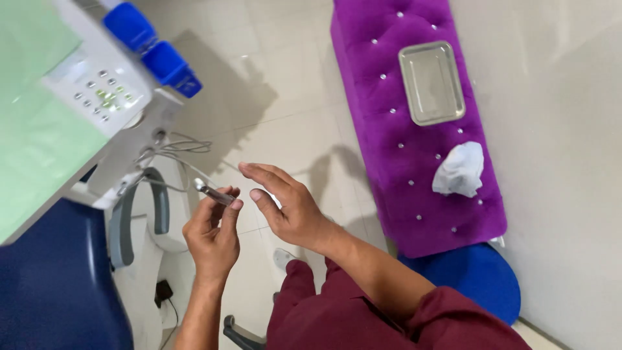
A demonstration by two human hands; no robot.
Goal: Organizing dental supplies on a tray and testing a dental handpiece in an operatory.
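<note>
My left hand [212, 236] pinches a small metal instrument [214, 192] with a rounded silver tip, held up over the pale tiled floor. A thin cable seems to run from the instrument toward the machine on the left. Just to its right, my right hand [285, 204] is spread flat with the fingers apart and holds nothing; its fingertips are close to the instrument. Maroon sleeves cover my arms at the bottom.
A white machine with a keypad [103, 91], blue caps [152, 45] and loose cables [178, 152] stands at left over a dark blue seat [58, 285]. A purple tufted bench [414, 129] carries a steel tray [431, 82] and a crumpled white tissue [460, 170]. A blue stool [476, 275] sits below it.
</note>
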